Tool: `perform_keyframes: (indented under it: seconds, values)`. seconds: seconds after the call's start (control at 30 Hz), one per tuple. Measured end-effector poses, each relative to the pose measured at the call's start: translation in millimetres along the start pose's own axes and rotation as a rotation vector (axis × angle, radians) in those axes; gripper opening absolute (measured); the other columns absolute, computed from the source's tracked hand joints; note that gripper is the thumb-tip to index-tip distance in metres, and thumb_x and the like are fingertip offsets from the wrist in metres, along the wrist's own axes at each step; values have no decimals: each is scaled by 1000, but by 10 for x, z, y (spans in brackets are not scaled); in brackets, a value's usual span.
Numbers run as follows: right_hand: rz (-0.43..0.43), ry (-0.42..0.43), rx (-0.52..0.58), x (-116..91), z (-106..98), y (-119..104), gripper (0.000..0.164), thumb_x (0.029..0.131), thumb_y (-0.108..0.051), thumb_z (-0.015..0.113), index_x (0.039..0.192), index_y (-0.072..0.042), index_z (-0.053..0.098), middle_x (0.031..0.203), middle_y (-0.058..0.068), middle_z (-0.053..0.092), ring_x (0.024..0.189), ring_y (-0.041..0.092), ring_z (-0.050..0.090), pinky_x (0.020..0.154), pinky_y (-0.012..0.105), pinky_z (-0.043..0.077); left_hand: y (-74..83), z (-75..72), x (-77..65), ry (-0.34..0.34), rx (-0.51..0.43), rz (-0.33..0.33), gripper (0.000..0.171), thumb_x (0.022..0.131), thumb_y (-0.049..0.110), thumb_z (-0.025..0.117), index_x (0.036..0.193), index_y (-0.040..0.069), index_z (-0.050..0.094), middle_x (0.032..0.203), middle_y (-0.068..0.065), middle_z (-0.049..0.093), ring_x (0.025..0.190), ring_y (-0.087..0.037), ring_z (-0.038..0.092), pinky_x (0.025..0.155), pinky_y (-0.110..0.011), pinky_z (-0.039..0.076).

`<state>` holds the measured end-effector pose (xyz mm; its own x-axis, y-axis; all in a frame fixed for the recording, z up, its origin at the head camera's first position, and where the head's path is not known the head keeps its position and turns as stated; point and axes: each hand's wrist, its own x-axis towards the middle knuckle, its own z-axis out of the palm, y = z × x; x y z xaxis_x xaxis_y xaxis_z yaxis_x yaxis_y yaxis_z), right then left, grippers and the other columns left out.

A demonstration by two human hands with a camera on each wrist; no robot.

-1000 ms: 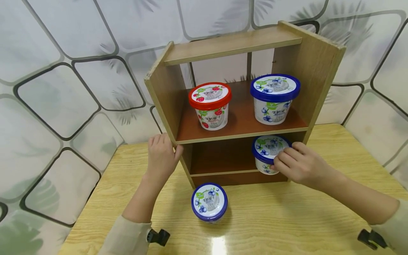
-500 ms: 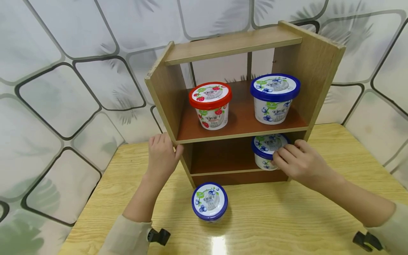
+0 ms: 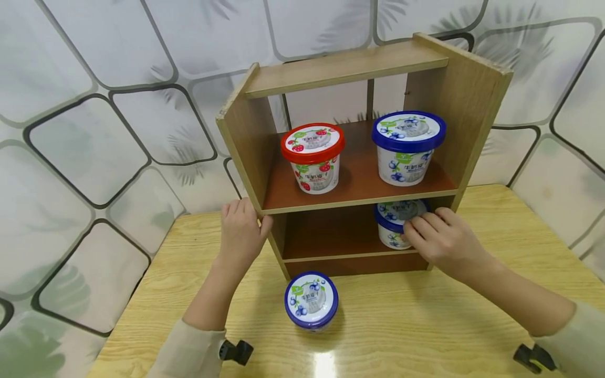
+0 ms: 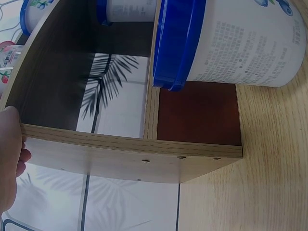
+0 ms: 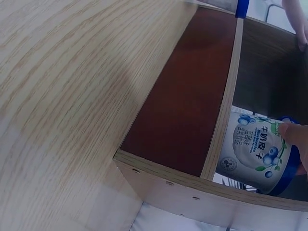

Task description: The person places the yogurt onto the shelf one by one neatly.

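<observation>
My right hand (image 3: 441, 241) grips the right side of a blue-lidded blueberry ice cream tub (image 3: 394, 231) in the lower compartment of a small wooden shelf (image 3: 345, 265). In the right wrist view, the thumb lies on this tub (image 5: 252, 151) near its lid. My left hand (image 3: 242, 228) holds the front edge of the shelf's left side panel, seen also in the left wrist view (image 4: 7, 159). Another blue-lidded tub (image 3: 311, 300) stands on the table before the shelf. The middle board bears a red-lidded strawberry tub (image 3: 313, 157) at left and a larger-looking blue-lidded tub (image 3: 407, 148) at right.
The shelf stands on a light wooden table (image 3: 392, 325) near a patterned wall covering (image 3: 142, 47). The middle board's front edge (image 3: 359, 203) lies just above the held tub. Side panels (image 3: 479, 121) bound both compartments.
My right hand has pushed the blueberry tub farther back into the lower compartment, and more of its lid is now under the middle board. My left hand stays on the side panel.
</observation>
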<state>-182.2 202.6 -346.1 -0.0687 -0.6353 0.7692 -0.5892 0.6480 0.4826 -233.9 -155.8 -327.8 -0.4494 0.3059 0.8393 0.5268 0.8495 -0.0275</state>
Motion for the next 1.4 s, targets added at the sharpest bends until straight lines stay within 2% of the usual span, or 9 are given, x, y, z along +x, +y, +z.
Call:
perform_keyframes:
  seconds: [0.27,0.5,0.97,1.2,1.4]
  values:
    - [68,-10,-7,-16,1,-26,29,97,-9,44,85,12,59,74,23,60,60,37,56,54,46,45,4,-8,-7,-3,-1,1,18,80,15,53,72,1,45,59,-12,46,60,-33,45,65,-43,36]
    - [105,49,-4,44,-18,-64,37,98,-18,45,82,12,59,72,22,61,59,37,58,52,47,46,-1,-5,-13,0,-4,0,18,80,15,52,72,1,44,60,-12,46,61,-33,46,66,-43,35]
    - [90,144,-4,214,-91,-131,43,97,-26,48,73,8,60,66,17,61,53,31,57,47,45,45,-16,1,-32,14,-4,-9,17,80,15,52,72,2,44,60,-12,46,61,-33,46,65,-43,35]
    - [59,168,8,137,-89,-168,40,95,-27,53,72,5,62,66,16,61,52,30,56,46,45,45,-16,5,-28,11,2,-4,17,80,15,51,71,2,44,60,-12,46,61,-33,46,66,-43,35]
    - [36,186,32,182,-115,-211,43,94,-32,54,72,3,65,65,14,64,50,28,58,44,43,45,-6,-4,-7,-10,5,1,19,81,18,53,74,1,46,62,-13,49,63,-34,47,66,-43,35]
